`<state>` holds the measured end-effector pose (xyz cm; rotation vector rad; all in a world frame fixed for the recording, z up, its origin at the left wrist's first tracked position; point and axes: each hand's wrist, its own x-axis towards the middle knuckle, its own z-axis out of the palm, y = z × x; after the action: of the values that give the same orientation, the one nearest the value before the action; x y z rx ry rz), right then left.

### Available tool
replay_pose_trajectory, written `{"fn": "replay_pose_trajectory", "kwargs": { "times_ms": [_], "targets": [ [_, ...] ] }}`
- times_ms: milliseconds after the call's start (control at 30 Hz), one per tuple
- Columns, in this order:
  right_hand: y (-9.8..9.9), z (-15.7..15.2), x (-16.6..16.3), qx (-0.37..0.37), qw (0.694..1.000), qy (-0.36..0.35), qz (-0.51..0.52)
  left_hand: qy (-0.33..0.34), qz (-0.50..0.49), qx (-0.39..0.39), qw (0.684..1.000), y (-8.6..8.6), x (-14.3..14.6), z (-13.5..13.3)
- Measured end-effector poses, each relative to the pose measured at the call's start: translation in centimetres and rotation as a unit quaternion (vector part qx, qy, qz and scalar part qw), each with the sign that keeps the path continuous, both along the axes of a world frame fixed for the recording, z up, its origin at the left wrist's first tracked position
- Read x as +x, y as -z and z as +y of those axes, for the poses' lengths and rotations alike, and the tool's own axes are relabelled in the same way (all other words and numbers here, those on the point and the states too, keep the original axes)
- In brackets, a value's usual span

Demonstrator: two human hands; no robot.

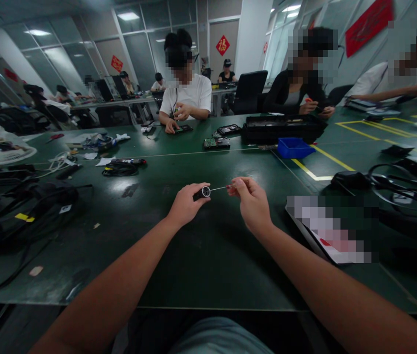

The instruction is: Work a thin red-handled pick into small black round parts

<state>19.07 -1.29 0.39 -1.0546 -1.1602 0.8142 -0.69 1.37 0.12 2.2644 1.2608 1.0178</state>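
Between the thumb and fingers of my left hand [185,204] is a short black cylinder [198,195], its round end with a pale ring turned toward me and to the right. My right hand [253,205] pinches a slim tool with a thin metal shaft [218,188], like a small screwdriver; a bit of red shows at the fingertips. The shaft points left and its tip reaches the cylinder's ringed end; whether it goes inside, I cannot tell. Both hands are above the dark green table [208,265], and my fingers hide most of the cylinder's body and the tool's handle.
A coiled black cable [120,168] lies ahead on the left, with more black cables [20,211] nearer. Ahead right are a blue bin [294,147], a black tray [284,129] and opened drives [216,143]. A blurred booklet [326,236] lies beside my right forearm. Co-workers sit across the table.
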Motion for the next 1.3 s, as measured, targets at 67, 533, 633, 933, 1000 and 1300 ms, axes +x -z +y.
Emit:
{"fn": "replay_pose_trajectory", "kwargs": {
  "times_ms": [67, 533, 633, 933, 1000, 1300],
  "targets": [
    [0.5, 0.7, 0.1, -0.028, 0.996, -0.014, 0.089, 0.022, -0.007, 0.019, 1.0, -0.2, -0.1, 0.1],
    [0.1, 0.1, 0.4, -0.019, 0.997, 0.067, -0.027, 0.041, 0.092, 0.011, 0.995, 0.2, -0.6, 0.6],
    [-0.2, -0.1, 0.3, 0.003, 0.996, 0.072, -0.046, 0.039, 0.091, 0.01, 0.995, 0.1, -0.6, 0.6],
    [-0.6, -0.5, 0.4, 0.007, 0.984, 0.077, -0.161, 0.036, 0.108, 0.002, 0.993, 0.4, -0.8, 0.8],
    [-0.7, -0.5, 0.5, 0.006, 0.98, 0.084, -0.18, 0.036, 0.111, 0.0, 0.993, 0.4, -0.8, 0.9],
    [-0.6, -0.3, 0.7, 0.013, 0.966, 0.106, -0.235, 0.025, 0.04, -0.05, 0.998, 0.2, -0.6, 0.7]
  ]
}}
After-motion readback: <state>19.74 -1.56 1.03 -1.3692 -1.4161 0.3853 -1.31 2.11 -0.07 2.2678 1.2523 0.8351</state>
